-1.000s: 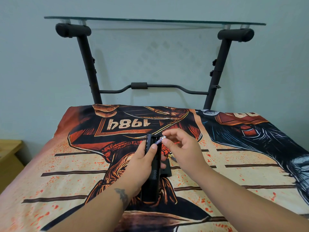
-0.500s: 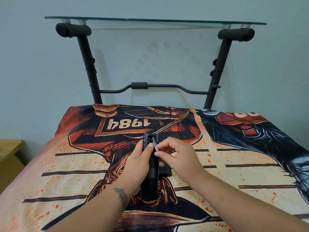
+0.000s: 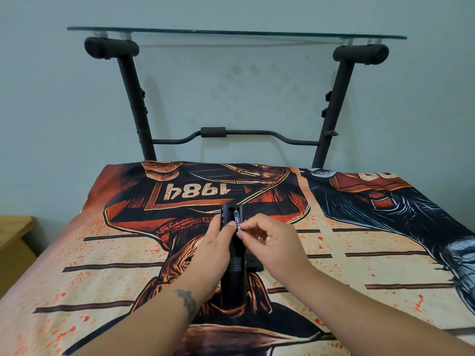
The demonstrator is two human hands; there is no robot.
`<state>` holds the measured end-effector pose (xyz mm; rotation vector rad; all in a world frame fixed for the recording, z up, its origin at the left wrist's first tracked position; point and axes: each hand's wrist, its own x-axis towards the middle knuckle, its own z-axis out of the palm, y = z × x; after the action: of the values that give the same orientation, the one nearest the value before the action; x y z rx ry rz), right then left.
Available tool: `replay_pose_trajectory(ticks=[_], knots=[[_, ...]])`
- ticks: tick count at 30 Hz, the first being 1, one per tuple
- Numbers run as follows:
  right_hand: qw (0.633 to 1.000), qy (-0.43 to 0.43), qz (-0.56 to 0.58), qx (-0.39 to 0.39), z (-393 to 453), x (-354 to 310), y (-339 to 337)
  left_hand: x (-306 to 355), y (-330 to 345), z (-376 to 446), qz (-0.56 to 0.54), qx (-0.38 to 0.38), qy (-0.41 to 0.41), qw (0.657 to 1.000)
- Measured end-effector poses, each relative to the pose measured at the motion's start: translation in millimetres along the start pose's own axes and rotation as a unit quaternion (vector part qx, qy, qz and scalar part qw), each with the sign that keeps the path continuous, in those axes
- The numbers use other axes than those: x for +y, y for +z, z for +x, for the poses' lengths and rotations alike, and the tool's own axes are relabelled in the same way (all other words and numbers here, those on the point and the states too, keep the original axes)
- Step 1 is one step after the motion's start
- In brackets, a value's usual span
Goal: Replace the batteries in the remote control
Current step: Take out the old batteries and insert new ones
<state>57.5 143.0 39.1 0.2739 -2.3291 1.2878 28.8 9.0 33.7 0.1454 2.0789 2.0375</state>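
R hand (image 3: 272, 242) pinches a battery (image 3: 237, 220) lying lengthwise along the open bay of the remote (image 3: 232, 258), which L hand (image 3: 213, 250) clasps upright-ish, back side up.

A printed cloth (image 3: 108, 253) in orange, black and cream, bearing an upside-down "1984", covers the surface. Behind it a black metal stand (image 3: 136, 111) holds a glass shelf (image 3: 231, 32) against a pale wall. At the left edge sits what may be a wooden side table (image 3: 12, 235).
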Motion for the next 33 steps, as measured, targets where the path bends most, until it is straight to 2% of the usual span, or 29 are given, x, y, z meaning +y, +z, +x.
replay_pose_trajectory(ticks=[6, 12, 17, 21, 26, 33], knots=[[1.000, 0.016, 0.025, 0.001, 1, 1, 0, 3, 1, -1, 0.018, 0.001, 0.008, 1.000], [0.991, 0.108, 0.065, 0.037, 8, 4, -2, 6, 2, -3, -0.026, -0.026, 0.011, 0.999], [0.981, 0.161, 0.108, 0.005, 9, 8, -3, 10, 3, -7, -0.049, -0.048, 0.001, 0.998], [0.977, 0.177, 0.116, -0.028, 9, 8, -6, 9, 2, -8, -0.021, -0.044, 0.001, 0.999], [0.934, 0.233, 0.247, -0.108, 13, 1, -13, 12, 4, -11, -0.035, -0.062, 0.012, 0.997], [0.921, 0.277, 0.258, -0.089, 14, 2, -10, 13, 7, -12, -0.028, -0.097, 0.014, 0.995]])
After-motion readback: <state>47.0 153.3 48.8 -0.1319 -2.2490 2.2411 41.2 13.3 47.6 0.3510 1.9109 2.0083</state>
